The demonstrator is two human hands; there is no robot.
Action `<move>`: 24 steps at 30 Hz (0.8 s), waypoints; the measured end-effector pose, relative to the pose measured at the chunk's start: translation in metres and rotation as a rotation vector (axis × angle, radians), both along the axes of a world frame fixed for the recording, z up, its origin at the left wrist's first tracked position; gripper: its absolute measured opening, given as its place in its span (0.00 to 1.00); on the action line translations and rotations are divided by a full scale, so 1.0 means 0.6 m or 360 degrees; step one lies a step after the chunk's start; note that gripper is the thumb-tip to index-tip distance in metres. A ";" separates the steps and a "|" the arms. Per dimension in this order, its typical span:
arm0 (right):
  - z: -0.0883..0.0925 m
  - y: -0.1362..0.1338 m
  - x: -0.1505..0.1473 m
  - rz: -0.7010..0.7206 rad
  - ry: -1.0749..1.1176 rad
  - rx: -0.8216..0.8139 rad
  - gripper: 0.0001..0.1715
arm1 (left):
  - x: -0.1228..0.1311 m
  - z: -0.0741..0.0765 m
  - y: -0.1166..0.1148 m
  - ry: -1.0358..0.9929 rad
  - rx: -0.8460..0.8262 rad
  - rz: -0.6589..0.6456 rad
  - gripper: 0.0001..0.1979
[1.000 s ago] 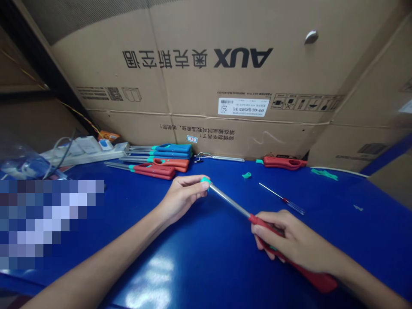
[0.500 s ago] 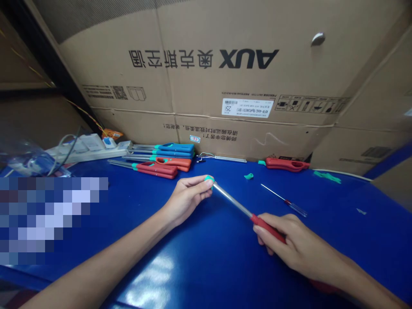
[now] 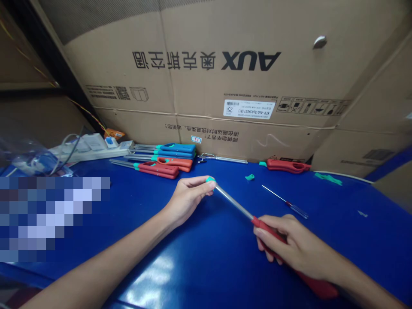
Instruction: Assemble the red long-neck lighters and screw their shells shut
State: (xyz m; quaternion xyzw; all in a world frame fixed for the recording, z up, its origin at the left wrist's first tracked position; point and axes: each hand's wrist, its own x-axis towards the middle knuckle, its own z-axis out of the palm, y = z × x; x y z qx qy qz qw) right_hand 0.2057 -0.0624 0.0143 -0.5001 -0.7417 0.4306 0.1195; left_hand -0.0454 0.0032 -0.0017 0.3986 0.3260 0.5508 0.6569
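One lighter point(image 3: 233, 201) spans left hand point(image 3: 186, 197) and right hand point(image 3: 289, 244); five lighters point(image 3: 161, 170) beyond.

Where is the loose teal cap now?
Head view: the loose teal cap lies on the blue table, right of centre, just left of the lone red lighter and the thin screwdriver.

Clutter on the blue tabletop point(image 3: 135, 214), cardboard box point(image 3: 225, 86) behind.
Lighter stack point(image 3: 167, 159) beyond the left grip point(image 3: 189, 197); lone red lighter point(image 3: 286, 165), teal cap point(image 3: 249, 177) and screwdriver point(image 3: 285, 201) beyond the right grip point(image 3: 289, 249); power strip point(image 3: 93, 150) far left of both.
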 end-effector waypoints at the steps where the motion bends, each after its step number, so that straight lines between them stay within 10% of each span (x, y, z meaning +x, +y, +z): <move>1: 0.000 -0.001 0.002 0.0003 -0.0032 0.0039 0.26 | 0.001 0.001 -0.001 0.0012 0.0002 0.0020 0.11; 24: 0.005 0.003 -0.005 0.0026 -0.0026 0.0141 0.26 | 0.005 0.003 -0.006 -0.0137 -0.0009 -0.0067 0.13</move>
